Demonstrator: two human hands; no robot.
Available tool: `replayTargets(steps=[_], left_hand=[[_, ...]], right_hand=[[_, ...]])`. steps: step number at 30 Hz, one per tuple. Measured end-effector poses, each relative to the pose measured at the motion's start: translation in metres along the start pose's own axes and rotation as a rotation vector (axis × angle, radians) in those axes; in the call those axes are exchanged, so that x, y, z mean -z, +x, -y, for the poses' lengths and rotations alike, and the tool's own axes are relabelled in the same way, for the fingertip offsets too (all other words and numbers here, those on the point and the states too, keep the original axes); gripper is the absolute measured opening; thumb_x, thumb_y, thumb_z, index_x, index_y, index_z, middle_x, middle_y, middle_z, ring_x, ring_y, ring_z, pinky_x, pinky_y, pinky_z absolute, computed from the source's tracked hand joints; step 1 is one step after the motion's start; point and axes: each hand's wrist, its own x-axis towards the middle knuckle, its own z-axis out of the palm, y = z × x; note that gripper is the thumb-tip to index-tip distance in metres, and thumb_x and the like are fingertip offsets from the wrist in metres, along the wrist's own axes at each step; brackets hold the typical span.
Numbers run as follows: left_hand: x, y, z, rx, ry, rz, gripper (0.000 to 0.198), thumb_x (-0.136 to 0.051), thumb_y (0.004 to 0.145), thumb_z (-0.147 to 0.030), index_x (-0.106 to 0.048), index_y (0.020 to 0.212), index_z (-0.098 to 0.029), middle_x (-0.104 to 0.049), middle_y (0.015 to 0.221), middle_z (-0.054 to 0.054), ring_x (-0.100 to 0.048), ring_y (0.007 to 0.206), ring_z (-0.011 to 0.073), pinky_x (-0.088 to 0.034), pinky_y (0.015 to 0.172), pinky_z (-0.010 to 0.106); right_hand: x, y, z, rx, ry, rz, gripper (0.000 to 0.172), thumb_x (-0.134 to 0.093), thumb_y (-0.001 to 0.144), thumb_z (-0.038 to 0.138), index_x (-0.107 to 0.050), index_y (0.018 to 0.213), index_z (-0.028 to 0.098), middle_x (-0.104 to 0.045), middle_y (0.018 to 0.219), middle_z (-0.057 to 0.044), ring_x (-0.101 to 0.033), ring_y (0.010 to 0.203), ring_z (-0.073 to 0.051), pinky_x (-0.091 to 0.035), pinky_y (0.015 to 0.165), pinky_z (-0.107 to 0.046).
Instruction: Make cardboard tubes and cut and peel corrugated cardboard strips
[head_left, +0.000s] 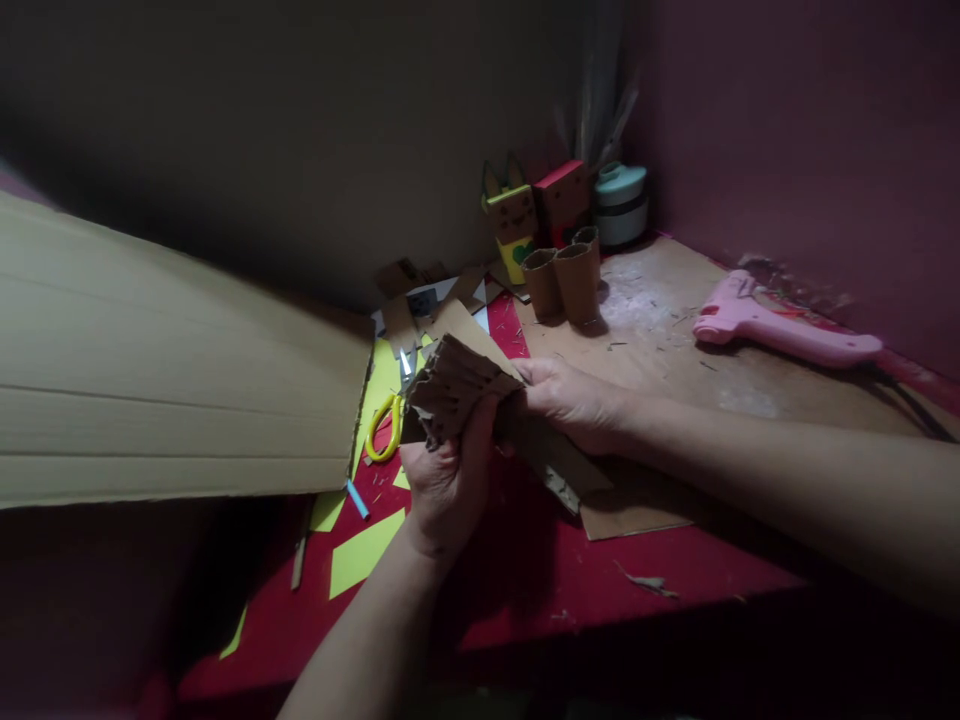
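Observation:
My left hand (448,492) is closed around a piece of corrugated cardboard (457,385), its thumb pressed on the peeled, ridged face. From the right, my right hand (574,402) grips the same cardboard near its far edge, with the fingertips partly hidden. Below my right hand a cardboard strip (559,465) slants down to the right; I cannot tell whether it joins the held piece. Just beyond my left hand lie scissors (384,428) with yellow handles, partly covered by the cardboard.
A large cardboard panel (172,370) juts in from the left. Yellow paper (366,552) lies on the red tabletop (510,590). Cardboard tubes (576,283), box figures (516,225) and a teal-lidded container (621,205) stand behind. A pink glue gun (787,325) rests at right.

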Motion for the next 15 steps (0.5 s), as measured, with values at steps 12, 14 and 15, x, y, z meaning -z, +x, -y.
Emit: replayTargets(steps=[12,14,15], left_hand=[[0.007,0.011,-0.006,0.1,-0.025,-0.181,0.024,-0.058,0.082,-0.025,-0.068,0.061,-0.021,-0.069,0.06,-0.005,-0.061,0.056,0.0109,-0.049,0.055,0.02],[0.008,0.012,-0.007,0.106,-0.009,-0.199,0.027,-0.059,0.081,-0.026,-0.066,0.056,-0.02,-0.066,0.053,-0.005,-0.059,0.051,0.0103,-0.047,0.05,0.019],[0.008,0.011,-0.007,0.087,0.0,-0.195,0.027,-0.059,0.082,-0.026,-0.066,0.056,-0.02,-0.067,0.054,-0.005,-0.059,0.051,0.0105,-0.047,0.05,0.02]], right_hand=[[-0.007,-0.005,0.003,-0.043,-0.07,0.007,0.032,-0.051,0.062,0.004,-0.062,0.092,0.01,-0.065,0.056,-0.003,-0.058,0.047,-0.013,-0.046,0.044,-0.021],[-0.008,-0.005,0.004,-0.046,-0.052,-0.002,0.033,-0.052,0.062,0.005,-0.061,0.093,0.011,-0.065,0.057,-0.003,-0.058,0.047,-0.013,-0.047,0.045,-0.022],[-0.009,-0.005,0.003,-0.049,-0.041,-0.003,0.032,-0.054,0.062,0.006,-0.061,0.093,0.011,-0.065,0.057,-0.003,-0.059,0.047,-0.013,-0.047,0.045,-0.022]])
